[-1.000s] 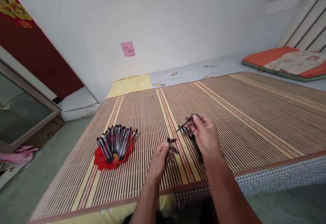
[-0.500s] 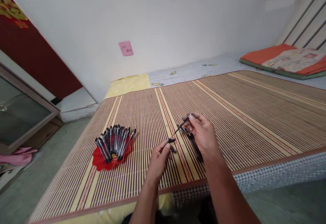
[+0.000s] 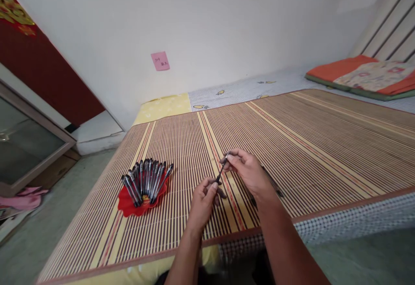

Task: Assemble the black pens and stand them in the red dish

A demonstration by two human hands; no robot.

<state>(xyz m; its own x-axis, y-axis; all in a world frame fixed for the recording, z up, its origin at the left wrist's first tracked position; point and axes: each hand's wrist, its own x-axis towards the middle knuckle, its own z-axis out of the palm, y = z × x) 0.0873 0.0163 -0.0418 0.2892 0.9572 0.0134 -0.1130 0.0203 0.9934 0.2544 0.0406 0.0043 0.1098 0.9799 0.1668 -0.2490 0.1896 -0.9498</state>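
Observation:
Between my hands runs a thin black pen refill, slanting up to the right. My right hand pinches its upper end, where something shiny shows at the fingertips. Its lower end meets a small black pen part that my left hand grips between thumb and fingers; the fingers cover most of that part. Beside and partly behind my right wrist lie black pens on the striped mat. To the left, several clear pens with black ends are fanned out on a red scalloped cloth or dish.
A striped bamboo mat covers the bed. A folded orange and floral quilt lies at the far right. Behind is a white wall with a pink note. A glass-panelled cabinet door stands at the left.
My right hand has moved left and down, closer to my left hand. The gap between them is shorter, and the refill's brassy tip no longer shows. Pens beside my right wrist are differently exposed.

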